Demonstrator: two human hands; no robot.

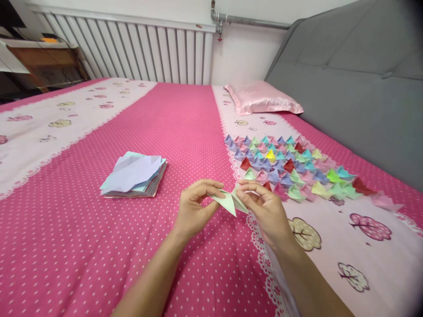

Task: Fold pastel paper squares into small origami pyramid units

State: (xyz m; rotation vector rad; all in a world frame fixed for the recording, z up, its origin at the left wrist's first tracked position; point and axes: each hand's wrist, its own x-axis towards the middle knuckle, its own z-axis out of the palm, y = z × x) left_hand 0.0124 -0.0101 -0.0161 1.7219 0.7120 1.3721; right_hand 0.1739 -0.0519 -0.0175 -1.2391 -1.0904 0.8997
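Note:
Between my two hands is a pale green piece of folded paper (227, 202), with pointed flaps hanging down at its middle. My left hand (198, 204) pinches its left end between thumb and fingers. At the other end, my right hand (262, 207) grips the paper the same way. Just beyond my right hand, rows of small folded paper boats (274, 165) in blue, pink, green, red and yellow stand on the bedspread. A stack of coloured paper sheets (135, 174), pale purple on top, lies to the left of my left hand.
The pink dotted bedspread (185, 119) spreads beneath everything. A pink pillow (264, 97) lies at the far right, against a grey padded headboard (357, 66). Behind the bed are a white radiator (139, 48) and a metal pipe (254, 22). A desk (46, 57) stands far left.

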